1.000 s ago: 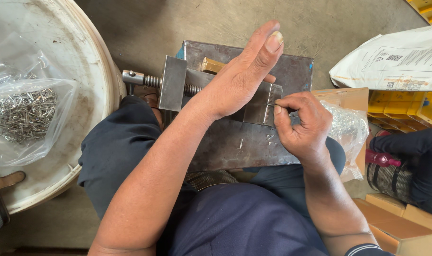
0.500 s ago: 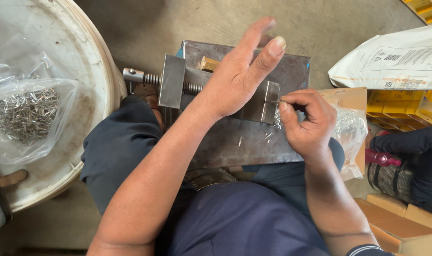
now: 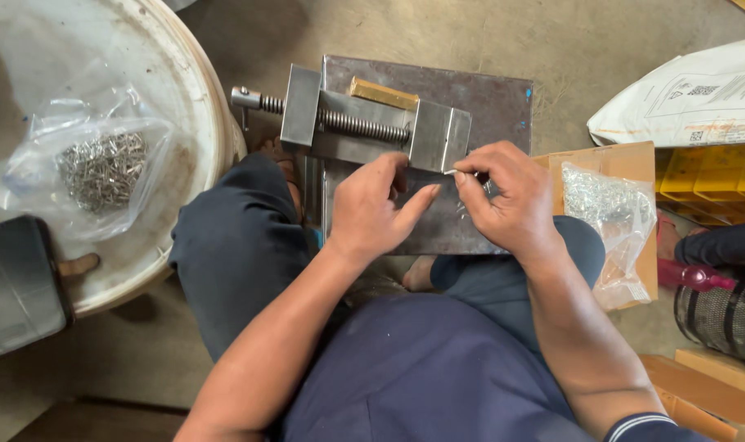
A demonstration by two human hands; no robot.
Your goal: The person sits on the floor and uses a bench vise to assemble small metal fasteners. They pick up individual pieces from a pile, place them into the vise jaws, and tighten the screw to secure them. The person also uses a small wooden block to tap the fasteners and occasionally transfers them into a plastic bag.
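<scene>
Bare concrete floor (image 3: pixel 601 57) fills the scene, seen from above by a seated person in dark blue clothes. Between the knees lies a flat steel plate (image 3: pixel 470 90) carrying a small metal vise (image 3: pixel 372 123) with a threaded screw and a brass-coloured block at its far side.

Just in front of the vise, both hands meet over the plate. The right hand (image 3: pixel 511 200) pinches a small thin metal piece (image 3: pixel 452 172) between thumb and forefinger, its fingers closed tight on it. The left hand (image 3: pixel 372 209) sits just beside it, fingers curled and thumb stretched toward the same piece; whether it actually touches the piece cannot be told.

To the left stands a large white bucket (image 3: pixel 200 106), and in it a clear plastic bag of small metal parts (image 3: pixel 102 168). To the right, a cardboard box (image 3: pixel 609 155) holds a second clear bag of metal parts (image 3: pixel 605 205). Farther right lie a white sack (image 3: pixel 683 98) and some yellow boxes (image 3: pixel 712 172). Another person's dark sleeve (image 3: pixel 728 241) shows at the right edge.
</scene>
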